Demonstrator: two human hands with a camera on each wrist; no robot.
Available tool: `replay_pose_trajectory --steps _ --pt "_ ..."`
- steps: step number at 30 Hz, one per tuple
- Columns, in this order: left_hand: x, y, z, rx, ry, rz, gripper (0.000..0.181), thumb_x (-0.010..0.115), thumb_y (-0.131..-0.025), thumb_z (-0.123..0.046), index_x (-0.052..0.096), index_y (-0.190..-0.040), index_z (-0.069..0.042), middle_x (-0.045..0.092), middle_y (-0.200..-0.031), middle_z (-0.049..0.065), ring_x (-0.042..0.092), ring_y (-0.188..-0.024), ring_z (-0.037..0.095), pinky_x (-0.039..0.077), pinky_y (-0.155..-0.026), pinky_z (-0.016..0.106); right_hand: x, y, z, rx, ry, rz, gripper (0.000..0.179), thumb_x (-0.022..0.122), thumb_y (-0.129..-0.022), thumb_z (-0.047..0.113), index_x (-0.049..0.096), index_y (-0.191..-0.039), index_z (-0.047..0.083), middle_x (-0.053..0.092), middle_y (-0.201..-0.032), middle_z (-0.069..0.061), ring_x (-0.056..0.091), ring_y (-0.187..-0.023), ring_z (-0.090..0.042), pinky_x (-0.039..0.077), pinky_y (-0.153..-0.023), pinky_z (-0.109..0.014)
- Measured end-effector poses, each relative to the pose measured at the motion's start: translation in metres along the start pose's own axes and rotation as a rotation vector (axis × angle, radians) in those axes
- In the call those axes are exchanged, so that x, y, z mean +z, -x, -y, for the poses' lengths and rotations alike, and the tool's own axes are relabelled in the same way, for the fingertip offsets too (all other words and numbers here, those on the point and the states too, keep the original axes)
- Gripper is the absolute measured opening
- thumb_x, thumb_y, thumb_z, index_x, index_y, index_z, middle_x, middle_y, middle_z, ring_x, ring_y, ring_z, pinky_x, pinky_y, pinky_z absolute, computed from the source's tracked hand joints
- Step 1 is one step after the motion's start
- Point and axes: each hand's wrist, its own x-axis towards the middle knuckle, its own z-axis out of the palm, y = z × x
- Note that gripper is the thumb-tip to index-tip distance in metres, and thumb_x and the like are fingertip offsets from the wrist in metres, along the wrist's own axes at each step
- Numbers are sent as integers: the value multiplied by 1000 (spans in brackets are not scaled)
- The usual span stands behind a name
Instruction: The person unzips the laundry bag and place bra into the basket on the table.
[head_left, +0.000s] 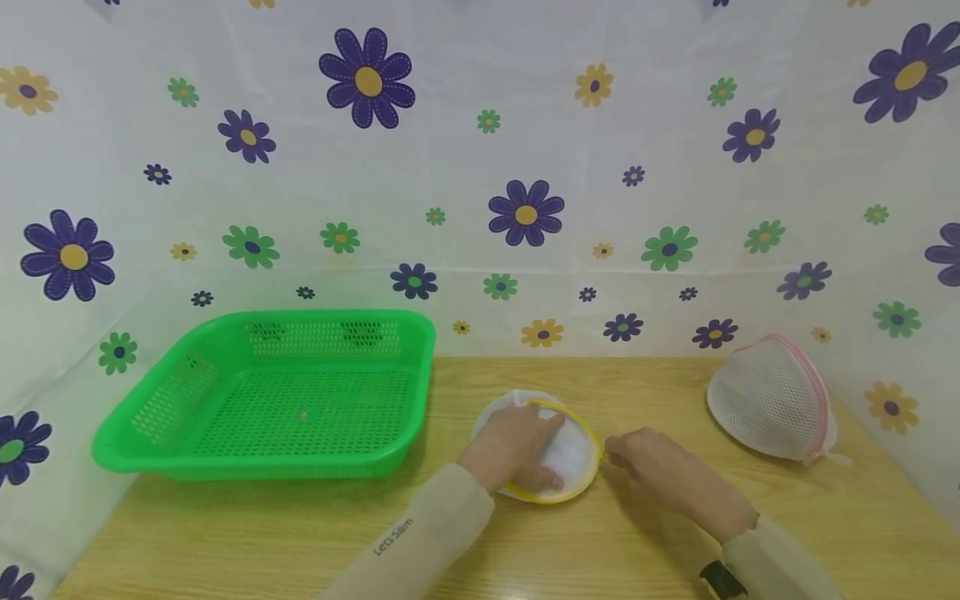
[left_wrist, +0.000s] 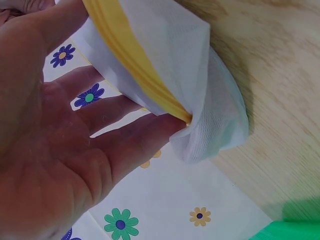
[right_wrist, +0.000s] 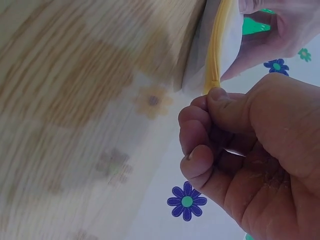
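A small white mesh laundry bag [head_left: 572, 454] with a yellow zipper [left_wrist: 137, 60] lies on the wooden table. My left hand [head_left: 517, 446] holds it from the left, thumb and fingers spread across it. In the left wrist view the fingertips meet the bag's edge by the yellow band, and some are hidden by the fabric. At the bag's right edge my right hand [head_left: 660, 471] pinches the end of the yellow zipper between thumb and forefinger. Its other fingers are curled, as the right wrist view shows.
A green perforated plastic basket [head_left: 262, 465] stands on the left of the table [head_left: 540, 550]. At the right rests another white mesh laundry bag [head_left: 772, 400], domed, with a pink zipper. A flower-print sheet [head_left: 450, 158] hangs behind and along both sides.
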Motion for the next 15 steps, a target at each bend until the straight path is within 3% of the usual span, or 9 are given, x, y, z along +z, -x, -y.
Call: replay_pose_trajectory --steps 7,15 --pt "-4 1 -2 -18 15 8 82 75 -86 -58 44 -156 -28 46 -160 9 48 -145 25 41 -119 37 -5 0 3 -3 17 8 23 67 -92 -2 59 -75 12 58 -65 5 44 -59 -2 43 -54 -19" --pt "-4 2 -2 -15 -6 -8 83 76 -85 -59 45 -155 -28 47 -159 8 50 -144 25 41 -118 37 -5 -1 1 -10 17 4 24 67 -94 2 58 -74 13 55 -64 7 44 -58 -2 43 -54 -21"
